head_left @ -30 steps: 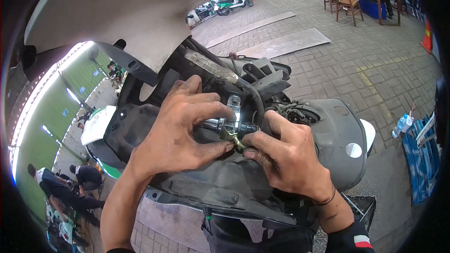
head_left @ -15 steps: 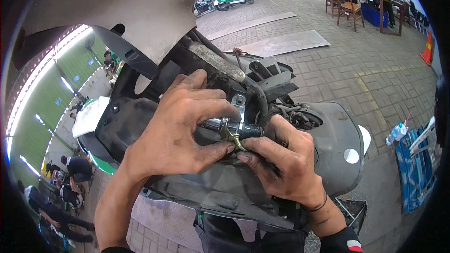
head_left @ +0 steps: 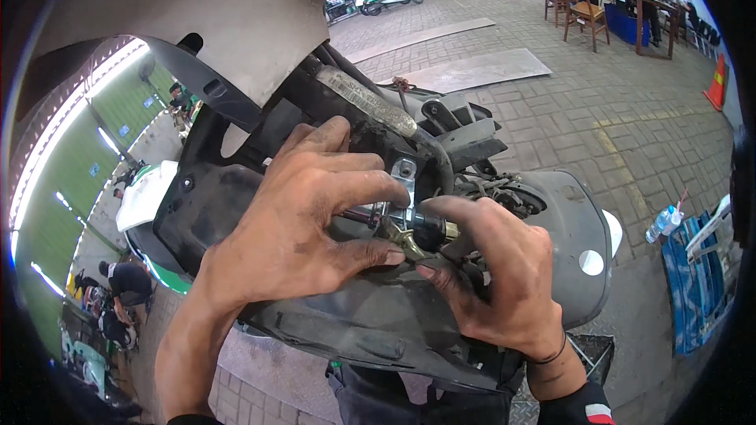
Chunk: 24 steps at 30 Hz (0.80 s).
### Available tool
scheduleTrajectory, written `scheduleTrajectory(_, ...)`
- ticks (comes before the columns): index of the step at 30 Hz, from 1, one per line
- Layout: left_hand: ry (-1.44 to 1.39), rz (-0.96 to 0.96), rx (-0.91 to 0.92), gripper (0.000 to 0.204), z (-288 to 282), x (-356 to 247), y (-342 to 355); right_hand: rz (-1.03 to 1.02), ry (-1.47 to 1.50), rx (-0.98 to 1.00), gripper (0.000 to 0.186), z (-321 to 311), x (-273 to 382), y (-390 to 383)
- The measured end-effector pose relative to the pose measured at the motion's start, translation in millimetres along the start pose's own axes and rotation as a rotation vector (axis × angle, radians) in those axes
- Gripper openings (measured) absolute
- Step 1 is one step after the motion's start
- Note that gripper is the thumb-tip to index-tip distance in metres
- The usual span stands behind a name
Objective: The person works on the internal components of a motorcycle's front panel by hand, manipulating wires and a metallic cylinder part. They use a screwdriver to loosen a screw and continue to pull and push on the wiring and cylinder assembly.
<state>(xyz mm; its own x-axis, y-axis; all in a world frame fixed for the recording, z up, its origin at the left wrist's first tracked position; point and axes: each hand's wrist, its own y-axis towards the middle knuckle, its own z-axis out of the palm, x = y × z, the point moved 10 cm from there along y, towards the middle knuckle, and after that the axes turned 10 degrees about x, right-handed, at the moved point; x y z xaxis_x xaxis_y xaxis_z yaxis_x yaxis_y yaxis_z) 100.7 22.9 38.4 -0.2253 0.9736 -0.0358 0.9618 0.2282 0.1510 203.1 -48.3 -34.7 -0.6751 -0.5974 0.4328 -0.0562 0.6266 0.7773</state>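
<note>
A small brass-coloured metal bracket [head_left: 403, 238] sits beside a silver and black cylindrical part on a scooter's dark, opened-up body. My left hand [head_left: 303, 212] is closed around it, thumb below and index finger above near a silver mounting plate [head_left: 405, 171]. From the right, my right hand [head_left: 504, 275] meets the bracket's lower end with curled fingers. Its thumb tip lies by that end, while the index finger arches over the black part. What lies between its thumb and middle finger is hidden. A brass-coloured end piece [head_left: 451, 230] shows under the right index finger.
A metal tube [head_left: 366, 102] with a worn label runs above my hands. The grey fender [head_left: 563, 228] is on the right, a pale panel [head_left: 236, 0] overhead. A blue crate [head_left: 683, 287], bottles [head_left: 663, 222], a traffic cone [head_left: 715, 85] and a crouching person [head_left: 130, 287] are farther off.
My right index finger has lifted off the bracket and moved up over the black part, uncovering the brass-coloured end piece. The left hand keeps its hold. A person at lower left has gone from view.
</note>
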Motion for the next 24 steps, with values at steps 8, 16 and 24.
scheduleTrajectory(8,-0.005,-0.045,-0.042,0.045,-7.6,3.0,-2.4,-0.007,-0.019,-0.037,0.042,3.6,0.8,-5.4)
scheduleTrajectory(16,0.026,-0.074,-0.004,0.039,-7.1,4.7,-4.6,-0.007,0.049,-0.072,0.037,3.2,-7.3,4.0)
scheduleTrajectory(24,0.070,-0.064,-0.010,0.043,-4.7,2.2,-1.6,-0.050,0.124,-0.128,0.038,-1.1,-16.0,3.7)
